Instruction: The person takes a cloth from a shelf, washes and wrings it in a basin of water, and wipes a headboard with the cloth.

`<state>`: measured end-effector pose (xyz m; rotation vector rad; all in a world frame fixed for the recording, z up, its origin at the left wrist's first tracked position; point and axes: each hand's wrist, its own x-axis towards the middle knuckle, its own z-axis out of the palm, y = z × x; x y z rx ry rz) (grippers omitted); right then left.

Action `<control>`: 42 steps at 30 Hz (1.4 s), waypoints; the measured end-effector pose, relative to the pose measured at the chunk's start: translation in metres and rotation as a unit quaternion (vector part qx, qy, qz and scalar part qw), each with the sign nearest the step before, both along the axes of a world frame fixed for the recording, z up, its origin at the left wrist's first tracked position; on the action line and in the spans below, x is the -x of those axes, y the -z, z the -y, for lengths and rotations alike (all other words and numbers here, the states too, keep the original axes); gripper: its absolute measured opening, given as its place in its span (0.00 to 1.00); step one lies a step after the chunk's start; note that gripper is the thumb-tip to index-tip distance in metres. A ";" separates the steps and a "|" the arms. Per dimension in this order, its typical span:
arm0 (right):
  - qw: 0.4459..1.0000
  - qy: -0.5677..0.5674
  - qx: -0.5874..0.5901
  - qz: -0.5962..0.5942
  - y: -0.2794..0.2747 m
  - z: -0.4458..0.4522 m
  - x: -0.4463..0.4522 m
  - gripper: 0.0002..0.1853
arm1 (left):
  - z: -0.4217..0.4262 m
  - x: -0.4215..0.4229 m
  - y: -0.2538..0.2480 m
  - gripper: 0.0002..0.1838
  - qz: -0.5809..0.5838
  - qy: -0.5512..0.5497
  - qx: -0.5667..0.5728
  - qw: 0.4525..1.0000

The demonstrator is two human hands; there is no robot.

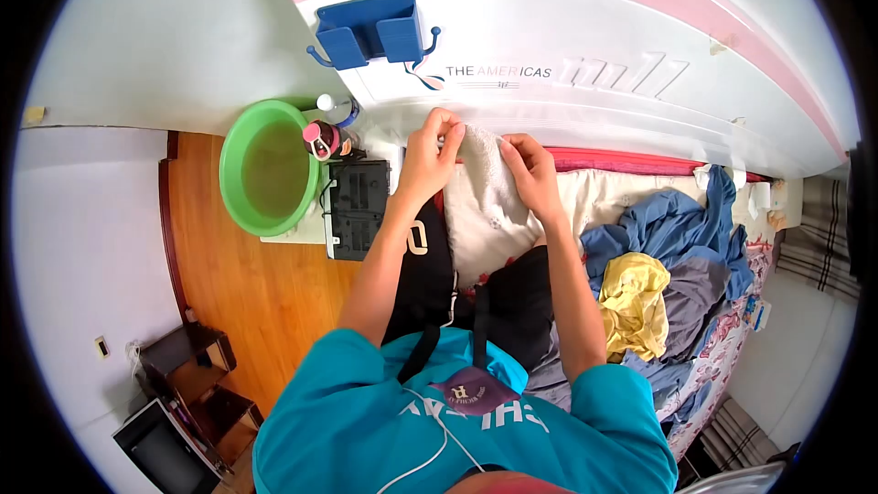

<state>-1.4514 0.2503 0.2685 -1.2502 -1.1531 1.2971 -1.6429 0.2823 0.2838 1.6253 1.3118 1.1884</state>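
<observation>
A whitish, textured cloth point(485, 174) hangs between my two hands in front of the white headboard. My left hand point(433, 151) pinches its upper left edge between thumb and fingers. On the other side, my right hand point(532, 172) is closed on the cloth's upper right edge, thumb against the fingers. The cloth's lower part overlaps a cream patterned fabric point(476, 247) over the bed edge, and where one ends and the other begins is hard to tell.
A green basin point(233, 169) of murky water, a clear bottle point(340, 112), a pink-lidded jar point(322, 141) and a black device point(358, 206) stand left. Blue clothes point(672, 224) and a yellow cloth point(634, 306) lie right. A blue holder point(370, 32) hangs on the headboard point(622, 101).
</observation>
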 end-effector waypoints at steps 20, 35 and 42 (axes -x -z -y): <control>0.988 -0.084 0.102 -0.077 -0.001 0.017 -0.011 0.08 | 0.032 0.006 0.015 0.13 -0.158 -0.084 -0.120 0.977; 0.995 -0.014 -0.046 -0.084 -0.016 0.032 0.010 0.25 | 0.033 0.021 -0.026 0.12 -0.029 0.155 0.089 0.983; 0.980 0.145 -0.137 0.022 -0.031 0.008 0.028 0.28 | 0.025 -0.003 -0.051 0.15 -0.041 0.011 0.068 0.997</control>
